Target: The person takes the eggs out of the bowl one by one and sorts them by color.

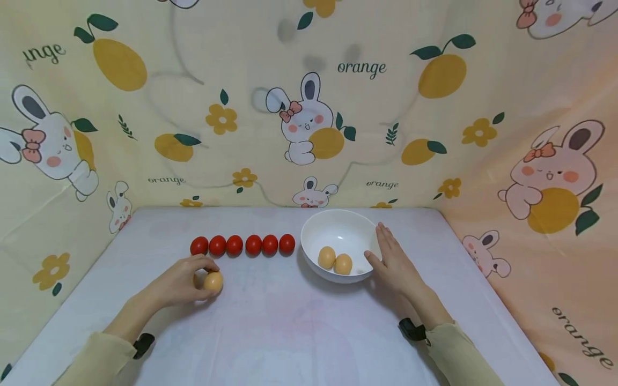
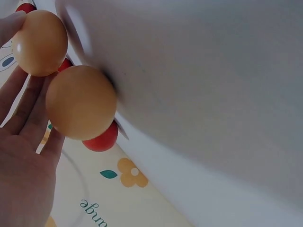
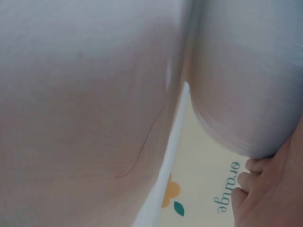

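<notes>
My left hand (image 1: 181, 281) pinches a tan egg (image 1: 213, 282) between thumb and fingertips, just above the white table. A second tan egg (image 2: 80, 102), nearer the palm, sits by the table surface and is mostly hidden by the hand from above. At the right, a white bowl (image 1: 354, 225) holds two more eggs (image 1: 335, 260). My right hand (image 1: 398, 271) rests along its right side, fingers straight against the outer wall, thumb lying over the rim. In the right wrist view the fingertips (image 3: 246, 182) show beside the bowl's curved wall.
Several red cherry tomatoes (image 1: 253, 245) form a row left of the bowl, the leftmost close behind the left hand. A white cloth covers the table (image 1: 289, 332). Behind and beside it hangs a patterned curtain (image 1: 241, 80) with rabbits and oranges.
</notes>
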Motion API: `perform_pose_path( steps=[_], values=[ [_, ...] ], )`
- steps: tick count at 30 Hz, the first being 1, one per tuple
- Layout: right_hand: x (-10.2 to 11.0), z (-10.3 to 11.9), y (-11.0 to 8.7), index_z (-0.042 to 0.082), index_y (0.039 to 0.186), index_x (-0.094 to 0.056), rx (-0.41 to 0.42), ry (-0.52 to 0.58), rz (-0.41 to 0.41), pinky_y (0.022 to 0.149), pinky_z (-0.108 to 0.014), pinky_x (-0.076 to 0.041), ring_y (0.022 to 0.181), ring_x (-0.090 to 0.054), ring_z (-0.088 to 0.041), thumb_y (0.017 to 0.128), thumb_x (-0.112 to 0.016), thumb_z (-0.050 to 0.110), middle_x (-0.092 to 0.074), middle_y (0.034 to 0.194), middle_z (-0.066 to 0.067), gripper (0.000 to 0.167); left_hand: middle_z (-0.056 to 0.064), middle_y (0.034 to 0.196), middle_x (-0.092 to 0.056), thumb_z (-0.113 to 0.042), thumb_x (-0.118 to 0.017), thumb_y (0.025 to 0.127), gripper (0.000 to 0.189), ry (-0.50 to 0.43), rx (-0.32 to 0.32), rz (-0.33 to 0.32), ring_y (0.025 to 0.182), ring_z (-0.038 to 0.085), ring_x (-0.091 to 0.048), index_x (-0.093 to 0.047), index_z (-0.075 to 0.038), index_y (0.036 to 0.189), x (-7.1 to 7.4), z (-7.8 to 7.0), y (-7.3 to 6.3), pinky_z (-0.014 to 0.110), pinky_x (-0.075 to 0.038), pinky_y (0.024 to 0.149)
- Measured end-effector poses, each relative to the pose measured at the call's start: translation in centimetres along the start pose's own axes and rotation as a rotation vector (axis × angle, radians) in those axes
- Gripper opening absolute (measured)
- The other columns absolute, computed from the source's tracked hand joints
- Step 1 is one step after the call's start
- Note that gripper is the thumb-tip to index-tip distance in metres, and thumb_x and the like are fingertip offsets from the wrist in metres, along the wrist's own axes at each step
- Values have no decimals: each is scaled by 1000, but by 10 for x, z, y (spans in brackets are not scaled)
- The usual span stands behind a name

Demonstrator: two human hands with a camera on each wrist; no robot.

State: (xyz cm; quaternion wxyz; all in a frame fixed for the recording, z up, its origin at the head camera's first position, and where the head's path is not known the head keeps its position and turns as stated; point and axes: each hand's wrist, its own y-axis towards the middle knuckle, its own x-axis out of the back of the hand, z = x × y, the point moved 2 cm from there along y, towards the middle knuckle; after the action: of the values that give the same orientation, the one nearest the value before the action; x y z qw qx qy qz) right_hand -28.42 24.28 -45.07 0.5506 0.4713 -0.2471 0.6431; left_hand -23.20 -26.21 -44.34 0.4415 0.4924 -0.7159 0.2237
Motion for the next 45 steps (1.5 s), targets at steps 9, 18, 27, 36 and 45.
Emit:
perform_pose_path(
  steps=[9,18,27,36,45],
  values=[
    [-3,-1,-2,-5,163,-13,14,1,-12,123,-64,-18,157,-12,-46,108,-47,47,-10,172,-22,83,-2,112,-69,-23,-93,77,40,23,0,2,102,22,-62,-73,-15,111,1,1,-5,38,-58,84],
    [-2,0,0,-6,163,-13,19,-3,-20,123,-64,-18,157,-12,-46,109,-47,46,-11,172,-23,82,-3,113,-69,-24,-93,76,42,26,2,-4,101,21,-62,-74,-15,112,1,6,-8,43,-58,88],
    [-1,0,-1,-5,163,-13,7,-1,-13,123,-64,-17,157,-11,-45,109,-47,46,-9,172,-21,82,-1,114,-68,-23,-93,77,43,3,9,-9,104,23,-63,-73,-14,113,1,8,-9,50,-59,92],
    [-2,-1,-1,-4,164,-11,3,-8,-6,123,-64,-18,157,-11,-45,108,-47,47,-8,173,-21,84,1,117,-68,-21,-93,76,45,-13,-5,-17,107,25,-63,-73,-12,115,0,8,-11,53,-58,94],
    [-3,-3,0,-6,163,-13,6,-12,-11,124,-63,-18,158,-11,-45,108,-48,44,-9,172,-21,82,5,124,-68,-20,-94,75,52,6,-40,-85,113,30,-64,-72,-8,121,-2,3,-9,56,-56,95]
  ],
)
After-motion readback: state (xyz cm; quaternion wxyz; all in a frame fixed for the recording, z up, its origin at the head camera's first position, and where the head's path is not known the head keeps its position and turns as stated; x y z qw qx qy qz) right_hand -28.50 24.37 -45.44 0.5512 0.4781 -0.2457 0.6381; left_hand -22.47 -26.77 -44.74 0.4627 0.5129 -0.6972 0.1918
